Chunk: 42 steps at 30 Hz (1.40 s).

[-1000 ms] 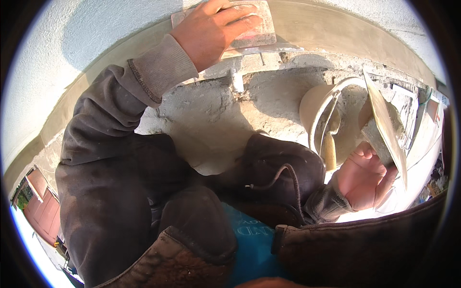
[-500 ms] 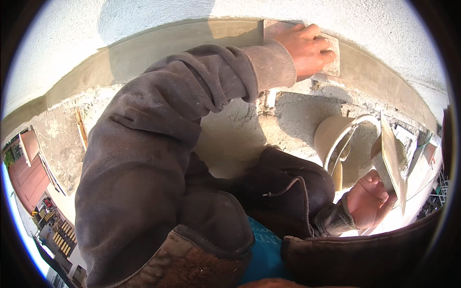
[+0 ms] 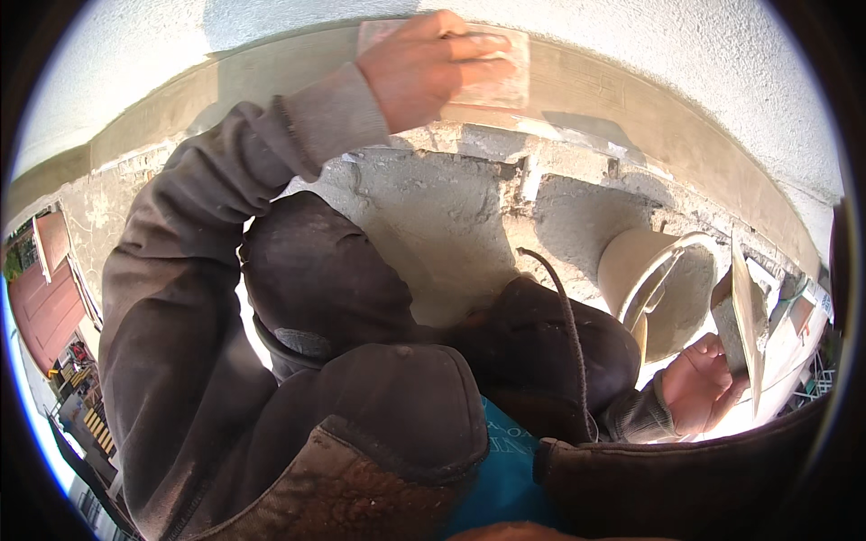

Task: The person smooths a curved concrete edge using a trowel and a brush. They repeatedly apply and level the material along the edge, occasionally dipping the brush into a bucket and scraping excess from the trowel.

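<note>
My left hand (image 3: 424,72), slightly blurred, grips a pale rectangular float (image 3: 505,90) flat against the smooth grey band of plaster (image 3: 595,81) along the wall, just below a white textured surface. At the right, my right hand (image 3: 704,383) is curled under a thin flat board (image 3: 747,325) with grey material on it, held on edge; its grip is partly hidden by the board. Beside that hand, a pale bucket (image 3: 631,266) has a wooden-handled tool in it, mostly hidden.
Rough, broken masonry (image 3: 469,198) lies below the band. My dark-clad legs and knees (image 3: 568,343) fill the lower middle, close to the bucket. A reddish panel (image 3: 45,298) and clutter with yellow slats stand at the far left.
My left hand and float went right along the band, then back left over the last half second. The view shifted slightly; my right hand stays on the board beside the bucket.
</note>
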### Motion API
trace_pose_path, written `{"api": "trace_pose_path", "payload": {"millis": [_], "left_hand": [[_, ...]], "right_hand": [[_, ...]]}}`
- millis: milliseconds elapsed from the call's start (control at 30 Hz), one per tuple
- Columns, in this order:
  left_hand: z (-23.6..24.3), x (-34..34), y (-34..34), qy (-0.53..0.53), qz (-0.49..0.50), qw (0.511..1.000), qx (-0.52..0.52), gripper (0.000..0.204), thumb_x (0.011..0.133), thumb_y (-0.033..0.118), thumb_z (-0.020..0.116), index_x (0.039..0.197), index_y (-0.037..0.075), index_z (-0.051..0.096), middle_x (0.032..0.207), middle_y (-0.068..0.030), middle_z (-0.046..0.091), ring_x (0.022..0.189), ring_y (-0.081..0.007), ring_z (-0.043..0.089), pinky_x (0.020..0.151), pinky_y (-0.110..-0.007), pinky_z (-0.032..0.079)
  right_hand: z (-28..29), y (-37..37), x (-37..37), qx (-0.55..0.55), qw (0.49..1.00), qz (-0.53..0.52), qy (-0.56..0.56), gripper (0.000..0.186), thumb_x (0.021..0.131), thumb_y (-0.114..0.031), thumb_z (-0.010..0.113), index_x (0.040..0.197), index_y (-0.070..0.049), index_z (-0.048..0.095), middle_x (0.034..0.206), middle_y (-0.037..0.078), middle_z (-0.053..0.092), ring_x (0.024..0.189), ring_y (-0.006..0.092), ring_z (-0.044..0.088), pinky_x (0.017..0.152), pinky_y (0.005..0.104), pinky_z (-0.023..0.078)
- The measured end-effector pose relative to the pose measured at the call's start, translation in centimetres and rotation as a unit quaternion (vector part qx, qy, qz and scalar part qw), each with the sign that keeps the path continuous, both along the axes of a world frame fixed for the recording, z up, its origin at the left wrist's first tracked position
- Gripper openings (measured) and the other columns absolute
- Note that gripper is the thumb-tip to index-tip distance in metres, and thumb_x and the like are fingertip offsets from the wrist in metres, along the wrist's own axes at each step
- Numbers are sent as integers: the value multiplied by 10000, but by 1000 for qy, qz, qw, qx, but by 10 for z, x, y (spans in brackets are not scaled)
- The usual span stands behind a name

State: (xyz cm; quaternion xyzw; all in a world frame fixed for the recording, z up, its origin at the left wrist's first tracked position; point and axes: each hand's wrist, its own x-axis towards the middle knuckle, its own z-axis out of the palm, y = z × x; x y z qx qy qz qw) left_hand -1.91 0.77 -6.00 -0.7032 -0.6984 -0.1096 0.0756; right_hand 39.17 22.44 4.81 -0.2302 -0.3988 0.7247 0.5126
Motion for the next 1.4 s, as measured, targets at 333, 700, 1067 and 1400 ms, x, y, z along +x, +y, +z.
{"api": "trace_pose_path", "payload": {"millis": [333,700,1067,1400], "left_hand": [[19,-64,-165,-13,125,992,6,465,856,-2,639,1287,169,681,1421,-10,620,1154,-248,620,998,-383,464],[32,-80,-207,-54,146,987,-42,420,879,-34,650,1259,125,729,1381,-61,655,1168,-301,566,1010,-368,496],[-22,102,239,-46,-79,996,18,313,914,83,575,1214,75,666,1245,-156,635,1196,-331,552,1052,-387,451],[11,32,73,-183,-19,981,-57,365,948,-24,622,1297,53,697,1158,-165,557,1034,-283,563,906,-355,497]], "right_hand": [[6,-32,-32,7,1000,-13,-23,388,1044,-247,527,1321,21,569,1146,127,684,1046,271,578,874,408,452],[11,-31,-28,-3,997,45,62,344,1033,-190,549,1308,12,594,1275,164,674,1072,279,603,926,414,462],[14,-48,-4,65,988,-85,108,409,1050,-235,518,1402,-28,533,1361,156,630,1030,287,685,858,419,541],[-1,-16,178,171,950,-263,-4,439,1040,-178,506,1450,-32,445,1387,157,576,1215,308,603,891,456,538]]}}
